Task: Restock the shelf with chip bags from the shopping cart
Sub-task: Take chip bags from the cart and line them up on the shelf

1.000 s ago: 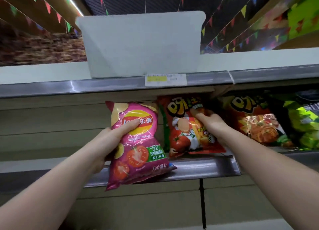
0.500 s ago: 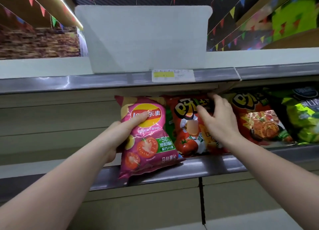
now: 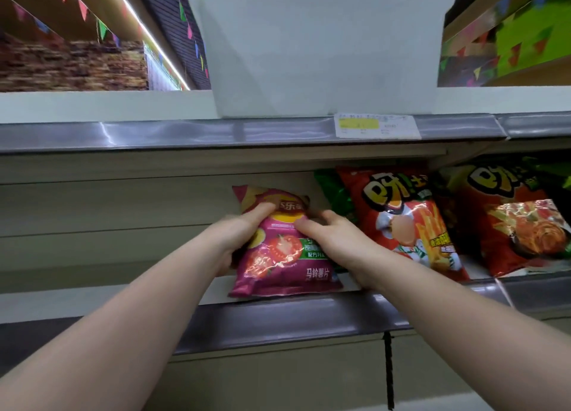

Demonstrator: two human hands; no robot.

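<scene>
A pink chip bag point(image 3: 282, 256) with tomato pictures stands on the middle shelf point(image 3: 278, 321), leaning back a little. My left hand point(image 3: 244, 228) grips its upper left side, thumb across the front. My right hand point(image 3: 333, 240) holds its right edge, thumb on the front and fingers behind. To the right stands a red chip bag point(image 3: 404, 222) with a cartoon cook, and a green bag point(image 3: 335, 194) peeks out behind it.
Another red bag point(image 3: 522, 225) stands further right on the same shelf. A white plastic bin point(image 3: 321, 49) sits on the upper shelf above a price label point(image 3: 377, 126). The shelf left of the pink bag holds nothing. The cart is out of view.
My left hand pushed the pink bag back onto the shelf until it stood there. My right hand left the red bag and came over to the pink bag's right edge.
</scene>
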